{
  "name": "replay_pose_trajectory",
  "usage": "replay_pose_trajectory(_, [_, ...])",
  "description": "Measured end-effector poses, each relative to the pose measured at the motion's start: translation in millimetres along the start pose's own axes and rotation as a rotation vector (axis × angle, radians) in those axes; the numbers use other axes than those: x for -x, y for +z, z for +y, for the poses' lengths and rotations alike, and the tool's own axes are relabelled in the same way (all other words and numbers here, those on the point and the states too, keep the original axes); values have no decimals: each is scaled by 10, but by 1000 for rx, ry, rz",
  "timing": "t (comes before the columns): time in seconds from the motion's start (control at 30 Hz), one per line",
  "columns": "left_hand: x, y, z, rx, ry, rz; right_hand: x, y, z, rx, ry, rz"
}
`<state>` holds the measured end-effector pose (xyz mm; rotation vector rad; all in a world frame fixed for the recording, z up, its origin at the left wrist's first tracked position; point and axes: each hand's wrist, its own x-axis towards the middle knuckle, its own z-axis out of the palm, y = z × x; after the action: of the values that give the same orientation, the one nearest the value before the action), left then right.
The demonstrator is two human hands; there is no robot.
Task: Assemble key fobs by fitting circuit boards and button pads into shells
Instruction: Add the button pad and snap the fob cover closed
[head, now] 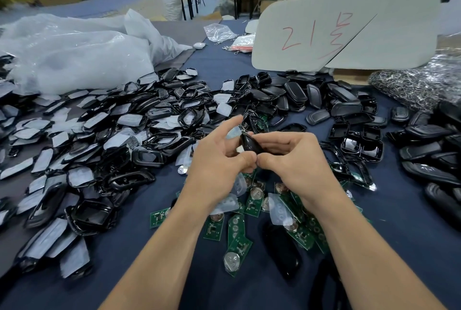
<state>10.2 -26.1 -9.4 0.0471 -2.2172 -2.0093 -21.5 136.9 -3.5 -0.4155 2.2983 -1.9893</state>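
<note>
Both hands pinch one black key fob shell [250,144] above the table: left hand [219,160] and right hand [289,157] thumbs meeting under it. Green circuit boards [237,232] and translucent button pads [279,210] lie below; black shell heaps [129,122] crowd around

Bright even indoor light, soft shadows; wide-angle bending, blurred edges
</note>
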Motion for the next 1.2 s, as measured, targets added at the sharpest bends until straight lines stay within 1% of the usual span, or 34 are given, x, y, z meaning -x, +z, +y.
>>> replay_pose_trajectory(0.07, [8,11,-31,-20,-13,42,-6,-28,-6,78,-9,9])
replay_pose_trajectory(0.2, [3,23,-58,4,-8,91,-21,-60,-15,151,-45,18])
replay_pose_trajectory(0.33, [20,18,-19,1,18,28,-10,-64,-1,217,-70,47])
replay_pose_trajectory(0.4, [32,11,2,8,30,11,-18,-82,6,193,-72,36])
replay_pose_trajectory(0.57, [40,40,8,27,16,71,-52,-149,16,60,-67,-23])
replay_pose_trajectory(0.73, [58,43,-1,64,2,91,-59,-174,-1,47,-44,-92])
replay_pose_trajectory(0.8, [59,30,12,96,9,66,-37,-146,-17,96,-54,-42])
replay_pose_trajectory(0.9, [68,21,33,143,35,40,20,-38,-38,196,-105,91])
replay_pose_trajectory(1.0, [94,14,65,233,36,44,61,46,-44,247,-168,151])
replay_pose_trajectory(1.07, [100,32,83,244,11,77,71,78,-51,331,-224,159])
replay_pose_trajectory(1.13, [82,51,83,220,-17,161,76,118,-48,393,-291,148])
replay_pose_trajectory(1.2, [61,55,68,181,-16,220,74,160,-51,356,-300,149])
